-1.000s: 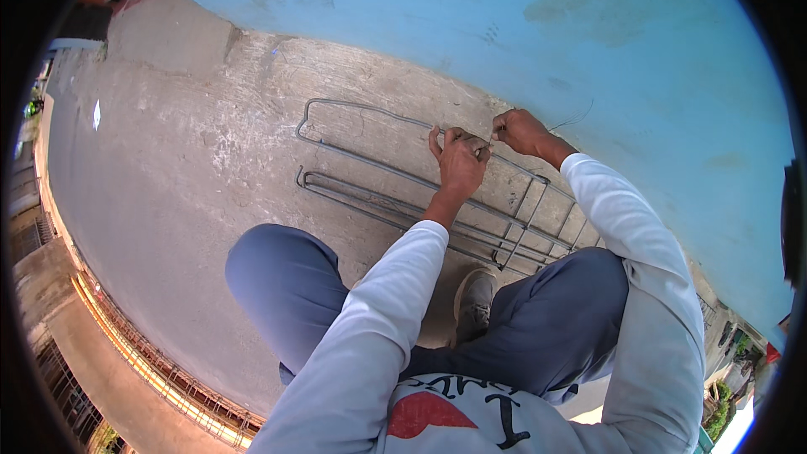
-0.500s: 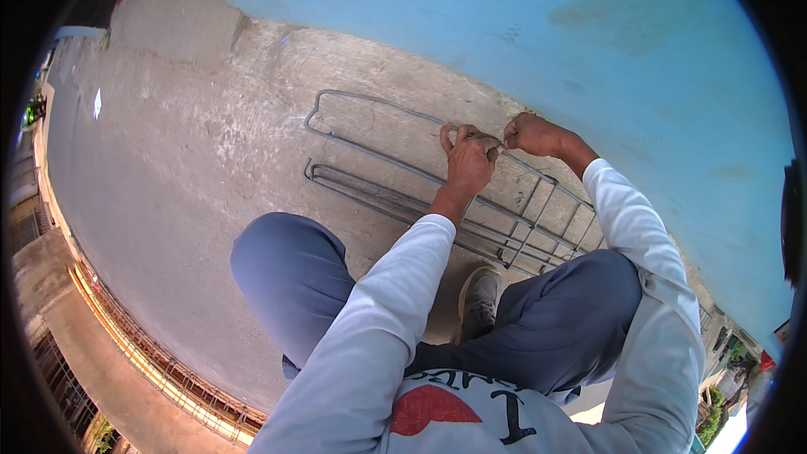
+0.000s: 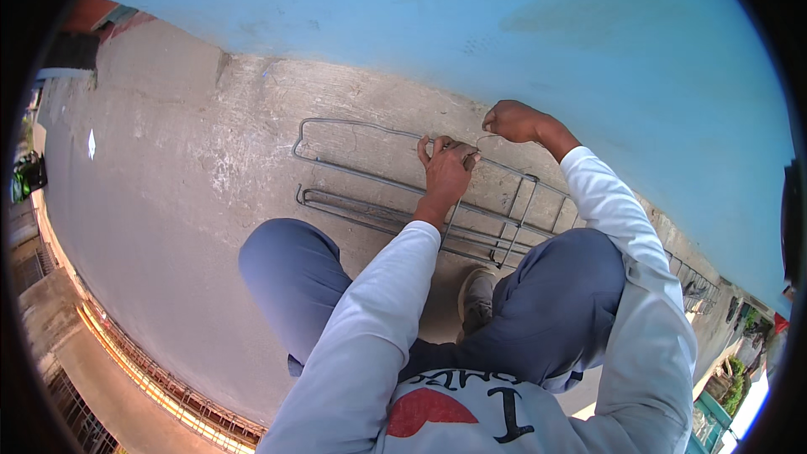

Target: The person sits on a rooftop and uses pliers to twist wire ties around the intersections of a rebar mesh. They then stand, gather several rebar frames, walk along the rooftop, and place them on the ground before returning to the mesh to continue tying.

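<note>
The grey concrete floor (image 3: 168, 227) carries a steel rebar cage (image 3: 520, 224) stretching left to right, a shoe (image 3: 477, 303) near it, and a small white patch (image 3: 92, 145) far left.

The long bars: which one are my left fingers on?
The top bar, nearest the blue wall; your left hand has its fingers on it; the others lie nearer your knees.

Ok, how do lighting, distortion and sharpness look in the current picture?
Head view: fisheye distortion bows the long, sunlit yellowish strip at lower left; head view: glare burns out a white patch at the lower right rim, while the grey concrete floor lies in soft shade; head view: the grey steel bar frame, bare left hand and bare right hand look fairly sharp.
</note>
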The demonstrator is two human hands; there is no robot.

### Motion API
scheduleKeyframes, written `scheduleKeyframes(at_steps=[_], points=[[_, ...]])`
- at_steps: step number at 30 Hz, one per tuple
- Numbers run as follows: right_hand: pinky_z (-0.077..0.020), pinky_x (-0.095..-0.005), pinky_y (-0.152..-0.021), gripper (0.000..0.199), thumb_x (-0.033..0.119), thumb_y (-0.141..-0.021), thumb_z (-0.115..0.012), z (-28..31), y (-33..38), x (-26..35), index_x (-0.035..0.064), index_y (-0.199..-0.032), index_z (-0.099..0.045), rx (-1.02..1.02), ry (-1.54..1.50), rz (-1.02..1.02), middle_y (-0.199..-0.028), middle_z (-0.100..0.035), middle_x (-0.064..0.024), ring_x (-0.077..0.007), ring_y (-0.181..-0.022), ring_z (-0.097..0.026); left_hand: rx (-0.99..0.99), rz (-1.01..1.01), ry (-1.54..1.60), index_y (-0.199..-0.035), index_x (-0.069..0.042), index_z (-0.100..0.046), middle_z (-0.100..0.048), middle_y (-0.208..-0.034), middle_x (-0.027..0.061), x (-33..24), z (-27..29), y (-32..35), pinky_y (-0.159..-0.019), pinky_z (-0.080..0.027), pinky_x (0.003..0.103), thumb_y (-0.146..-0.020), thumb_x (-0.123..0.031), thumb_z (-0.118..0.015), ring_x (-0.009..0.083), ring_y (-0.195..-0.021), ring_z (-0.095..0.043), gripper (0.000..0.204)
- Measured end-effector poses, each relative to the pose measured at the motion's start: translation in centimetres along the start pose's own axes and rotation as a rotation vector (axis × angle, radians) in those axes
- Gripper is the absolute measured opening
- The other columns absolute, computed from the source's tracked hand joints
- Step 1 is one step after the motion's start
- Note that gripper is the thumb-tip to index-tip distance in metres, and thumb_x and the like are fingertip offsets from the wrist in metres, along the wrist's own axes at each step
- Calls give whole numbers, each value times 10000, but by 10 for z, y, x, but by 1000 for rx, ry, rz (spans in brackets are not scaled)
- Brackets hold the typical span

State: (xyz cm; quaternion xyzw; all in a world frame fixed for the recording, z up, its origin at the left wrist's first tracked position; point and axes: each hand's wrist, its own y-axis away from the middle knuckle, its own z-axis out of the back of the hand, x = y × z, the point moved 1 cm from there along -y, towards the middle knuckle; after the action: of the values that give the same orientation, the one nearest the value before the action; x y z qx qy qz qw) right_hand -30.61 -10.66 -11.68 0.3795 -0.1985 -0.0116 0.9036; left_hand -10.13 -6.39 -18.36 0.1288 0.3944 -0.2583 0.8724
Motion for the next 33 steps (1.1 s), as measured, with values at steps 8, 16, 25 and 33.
scheduleKeyframes(at_steps=[8, 16, 25, 33], points=[[-556, -336, -892, 315, 235, -1010, -572, -12, 247, -65, 27, -1226, -668, -392, -1173, -4, -1078, -717, -104, -212, -982, -683, 47, 43, -184, -1056, -205, -757, -686, -1114, 49, 17, -3, -1, -1175, -62, 556, -912, -357, -712, 221, -1253, -478, 214], [-483, -474, -989, 761, 304, -816, -775, -295, 317, -239, 93, -1475, -457, -867, -354, -1099, -1295, -601, -261, -434, -1174, -595, 115, 65, -217, -1037, -197, -752, -683, -1116, 56, 7, -11, -7, -1164, -60, 561, -901, -378, -722, 228, -1258, -478, 229], [-501, -369, -974, 725, 129, -898, -704, -379, 333, -296, 18, -1520, -348, -904, -586, -830, -1444, -533, -215, -319, -1221, -604, 125, 26, -141, -1058, -188, -754, -695, -1109, 49, -8, -2, -7, -1162, -74, 553, -909, -336, -712, 223, -1235, -492, 214], [-438, -308, -675, 512, 311, -998, -563, -275, 330, -212, -74, -1333, -527, -834, -1201, -668, -833, -579, -50, -164, -733, -541, 89, 42, -187, -1097, -222, -740, -680, -1181, 20, 9, 9, 4, -1181, -73, 549, -857, -399, -751, 207, -1303, -461, 298]])
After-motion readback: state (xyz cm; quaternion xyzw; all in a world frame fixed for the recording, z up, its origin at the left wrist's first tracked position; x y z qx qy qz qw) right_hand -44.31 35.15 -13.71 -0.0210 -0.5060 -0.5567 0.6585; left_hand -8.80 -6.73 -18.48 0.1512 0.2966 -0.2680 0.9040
